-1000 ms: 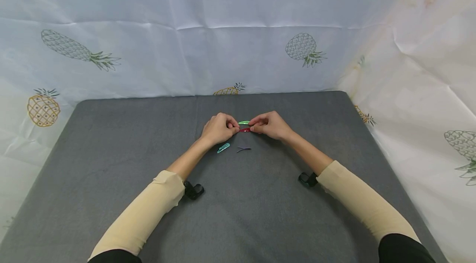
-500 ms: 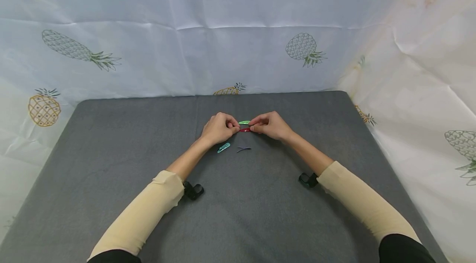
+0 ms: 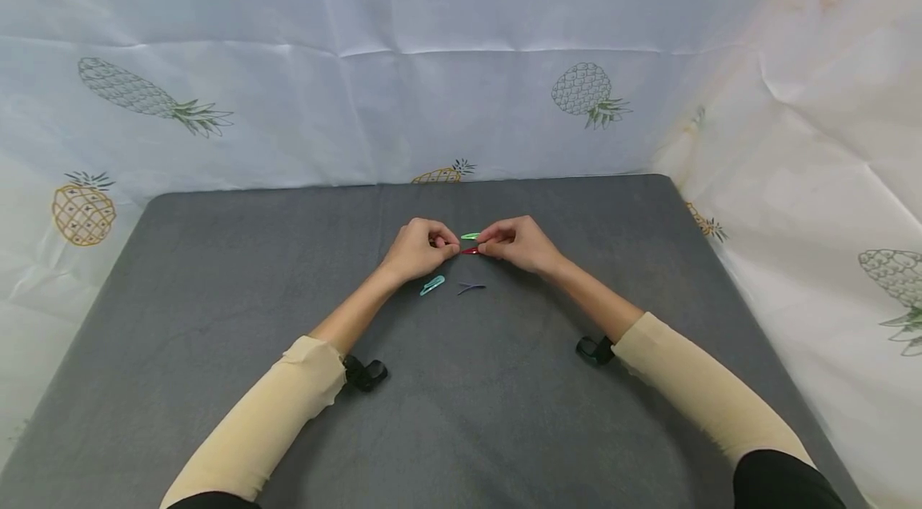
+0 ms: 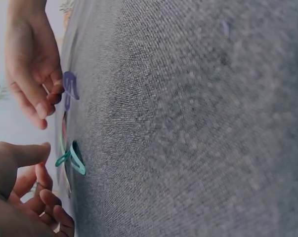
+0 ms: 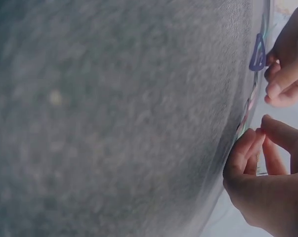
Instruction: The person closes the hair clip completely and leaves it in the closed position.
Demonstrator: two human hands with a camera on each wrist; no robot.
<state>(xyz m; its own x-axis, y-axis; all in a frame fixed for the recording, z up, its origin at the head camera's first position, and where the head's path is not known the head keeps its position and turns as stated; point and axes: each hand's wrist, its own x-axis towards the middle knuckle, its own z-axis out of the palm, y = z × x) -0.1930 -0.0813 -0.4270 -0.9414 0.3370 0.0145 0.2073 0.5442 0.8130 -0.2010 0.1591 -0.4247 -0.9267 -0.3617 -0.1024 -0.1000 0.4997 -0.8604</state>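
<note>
At the grey counter (image 3: 202,277), the red clip (image 3: 468,251), just nearer than the green clip (image 3: 470,236), is apparently pinched at one end by the right hand (image 3: 520,243), the left hand (image 3: 419,247) being held loosely beside it; placing seems underway, a gentle release called for.

Clips (image 3: 433,285) are red, green, teal and purple, the tabletop (image 3: 475,413) grey.

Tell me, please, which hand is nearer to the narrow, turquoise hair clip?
Left. The left hand is just beyond the clip; the right hand is farther off, beyond and to its right.
</note>
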